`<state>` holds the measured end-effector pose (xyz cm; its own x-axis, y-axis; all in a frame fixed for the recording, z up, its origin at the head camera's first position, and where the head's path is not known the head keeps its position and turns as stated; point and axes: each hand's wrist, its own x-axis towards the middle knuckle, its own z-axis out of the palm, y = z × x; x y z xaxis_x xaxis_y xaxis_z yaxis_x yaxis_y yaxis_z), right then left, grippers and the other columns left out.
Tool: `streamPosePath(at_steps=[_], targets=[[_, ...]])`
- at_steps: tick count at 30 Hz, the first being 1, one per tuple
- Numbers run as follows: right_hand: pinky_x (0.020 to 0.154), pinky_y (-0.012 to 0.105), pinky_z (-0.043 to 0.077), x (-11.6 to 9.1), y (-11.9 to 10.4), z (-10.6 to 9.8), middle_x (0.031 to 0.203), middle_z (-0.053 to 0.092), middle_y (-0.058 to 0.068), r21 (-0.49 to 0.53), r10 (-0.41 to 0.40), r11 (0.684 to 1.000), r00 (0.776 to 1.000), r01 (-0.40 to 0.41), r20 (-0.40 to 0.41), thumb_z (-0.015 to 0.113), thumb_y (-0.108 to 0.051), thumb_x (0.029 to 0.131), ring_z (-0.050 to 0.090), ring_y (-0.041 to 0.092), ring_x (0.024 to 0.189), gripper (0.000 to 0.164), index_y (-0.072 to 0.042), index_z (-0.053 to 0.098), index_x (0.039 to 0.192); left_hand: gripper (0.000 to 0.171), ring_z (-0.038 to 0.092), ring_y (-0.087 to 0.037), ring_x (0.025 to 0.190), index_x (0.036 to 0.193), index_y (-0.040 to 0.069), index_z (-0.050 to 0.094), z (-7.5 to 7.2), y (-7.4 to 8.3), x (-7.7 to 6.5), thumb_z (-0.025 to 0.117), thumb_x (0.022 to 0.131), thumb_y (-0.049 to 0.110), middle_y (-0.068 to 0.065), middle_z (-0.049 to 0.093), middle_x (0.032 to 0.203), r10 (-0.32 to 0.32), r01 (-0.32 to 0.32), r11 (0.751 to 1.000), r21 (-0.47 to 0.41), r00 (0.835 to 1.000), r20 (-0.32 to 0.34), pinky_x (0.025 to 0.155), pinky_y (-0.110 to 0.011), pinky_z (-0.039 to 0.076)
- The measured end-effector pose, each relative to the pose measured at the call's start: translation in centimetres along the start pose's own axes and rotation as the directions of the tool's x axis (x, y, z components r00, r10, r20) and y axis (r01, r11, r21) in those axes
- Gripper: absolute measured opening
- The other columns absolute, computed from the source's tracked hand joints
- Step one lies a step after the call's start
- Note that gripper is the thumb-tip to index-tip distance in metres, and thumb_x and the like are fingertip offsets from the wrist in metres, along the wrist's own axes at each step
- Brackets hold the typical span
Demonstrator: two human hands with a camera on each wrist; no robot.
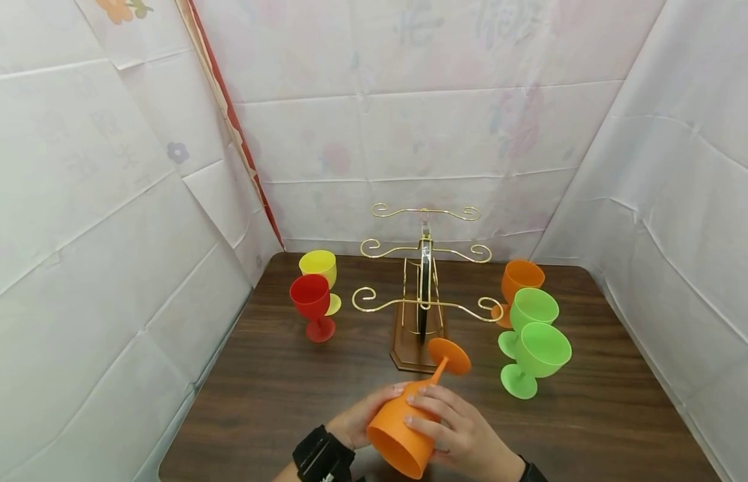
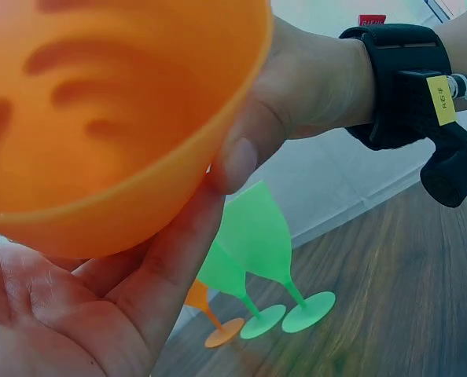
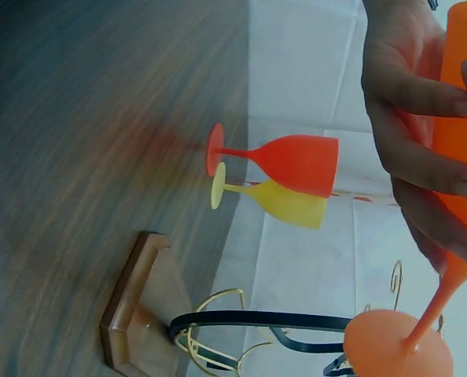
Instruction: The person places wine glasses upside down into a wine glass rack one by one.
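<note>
Both hands hold an orange plastic goblet [image 1: 404, 428] near the table's front edge, tilted with its mouth down toward me and its round foot pointing up and away. My left hand [image 1: 367, 415] grips the left side of the bowl. From the other side, my right hand [image 1: 461, 428] has its fingers curled over the bowl close to the stem. The left wrist view looks into the hollow bowl [image 2: 139, 157], where finger shadows show through the wall. Just beyond the goblet stands a gold wire rack [image 1: 424, 304] with scrolled arms on a wooden base [image 1: 412, 361].
Left of the rack stand a red goblet [image 1: 310, 298] and a yellow goblet [image 1: 319, 264]. On the right are two green goblets [image 1: 542, 351] and another orange goblet [image 1: 521, 281] behind them. White sheets [image 1: 313, 140] enclose the dark wooden table [image 1: 259, 402] on three sides.
</note>
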<state>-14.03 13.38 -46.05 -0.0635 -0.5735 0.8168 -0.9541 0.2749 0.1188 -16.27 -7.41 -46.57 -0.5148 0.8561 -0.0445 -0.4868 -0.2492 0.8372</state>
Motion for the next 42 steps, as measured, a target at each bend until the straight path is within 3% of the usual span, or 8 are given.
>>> streamPosePath(at_steps=[11,14,17,20,25,32,36,42], targets=[[0.111,0.033,0.022,-1.3,0.0,-2.1,0.138,0.037,0.029,0.342,0.227,0.926,0.96,-0.16,-0.166,0.059,-0.049,0.088,0.029,0.034,0.134,0.072,0.011,0.047,0.124,0.058,0.059,-0.014,0.095,0.14,-0.001,0.03,1.9,0.6,-0.7,0.044,0.092,0.027,-0.002,0.056,0.117,0.072,-0.052,0.986,0.156,0.99,-0.121,0.084,-0.03,0.049],[0.11,0.029,0.026,-1.5,-0.2,-2.3,0.137,0.038,0.028,0.529,0.41,0.808,0.892,-0.259,-0.189,0.055,-0.035,0.094,0.035,0.029,0.132,0.064,0.017,0.041,0.128,0.058,0.056,-0.016,0.099,0.14,-0.001,0.029,2.4,0.7,-0.7,0.049,0.091,0.023,-0.003,0.052,0.12,0.143,-0.103,0.968,0.231,0.975,-0.168,0.087,-0.031,0.048],[0.106,0.024,0.032,-1.6,-0.7,-2.5,0.137,0.043,0.022,0.687,0.61,0.602,0.79,-0.407,-0.066,0.054,-0.016,0.096,0.04,0.021,0.129,0.052,0.017,0.036,0.131,0.062,0.052,-0.019,0.105,0.14,0.001,0.029,2.7,0.7,-0.4,0.057,0.089,0.022,-0.007,0.049,0.123,0.24,-0.151,0.926,0.346,0.943,-0.229,0.09,-0.032,0.046],[0.103,0.023,0.037,-1.3,-0.9,-2.5,0.137,0.046,0.015,0.736,0.698,0.411,0.705,-0.538,0.125,0.054,-0.006,0.093,0.045,0.016,0.126,0.049,0.011,0.036,0.135,0.065,0.048,-0.021,0.109,0.14,0.005,0.031,2.9,0.5,-0.2,0.064,0.086,0.02,-0.012,0.046,0.125,0.367,-0.196,0.845,0.497,0.89,-0.273,0.091,-0.033,0.046],[0.1,0.024,0.039,-0.8,-0.9,-2.1,0.139,0.046,0.007,0.758,0.669,0.216,0.658,-0.616,0.345,0.054,-0.005,0.092,0.047,0.014,0.124,0.054,0.005,0.032,0.141,0.068,0.044,-0.017,0.111,0.139,0.014,0.036,3.2,-0.1,0.0,0.069,0.08,0.013,-0.01,0.046,0.127,0.57,-0.264,0.679,0.685,0.778,-0.265,0.088,-0.033,0.047],[0.095,0.025,0.043,0.2,-1.1,-2.1,0.135,0.05,0.009,0.672,0.667,0.185,0.594,-0.717,0.45,0.063,-0.001,0.085,0.052,0.015,0.116,0.064,-0.003,0.034,0.143,0.073,0.047,-0.021,0.114,0.139,0.005,0.034,2.8,-0.8,0.2,0.073,0.078,0.014,-0.014,0.044,0.132,0.767,-0.391,0.364,0.845,0.64,-0.034,0.086,-0.035,0.05],[0.092,0.026,0.046,0.3,-1.1,-2.2,0.132,0.052,0.011,0.605,0.687,0.231,0.568,-0.762,0.453,0.067,-0.003,0.083,0.054,0.014,0.113,0.067,-0.008,0.037,0.142,0.071,0.047,-0.021,0.118,0.138,0.004,0.034,2.7,-0.8,0.2,0.073,0.08,0.019,-0.015,0.042,0.134,0.779,-0.412,0.295,0.862,0.627,0.033,0.088,-0.037,0.051],[0.09,0.027,0.048,0.4,-1.1,-1.9,0.131,0.052,0.009,0.58,0.71,0.318,0.593,-0.75,0.379,0.072,-0.001,0.076,0.055,0.014,0.112,0.071,-0.007,0.038,0.139,0.068,0.048,-0.023,0.116,0.134,-0.008,0.034,3.5,0.1,0.1,0.069,0.084,0.023,-0.02,0.04,0.135,0.799,-0.472,0.159,0.867,0.578,0.168,0.089,-0.035,0.049]])
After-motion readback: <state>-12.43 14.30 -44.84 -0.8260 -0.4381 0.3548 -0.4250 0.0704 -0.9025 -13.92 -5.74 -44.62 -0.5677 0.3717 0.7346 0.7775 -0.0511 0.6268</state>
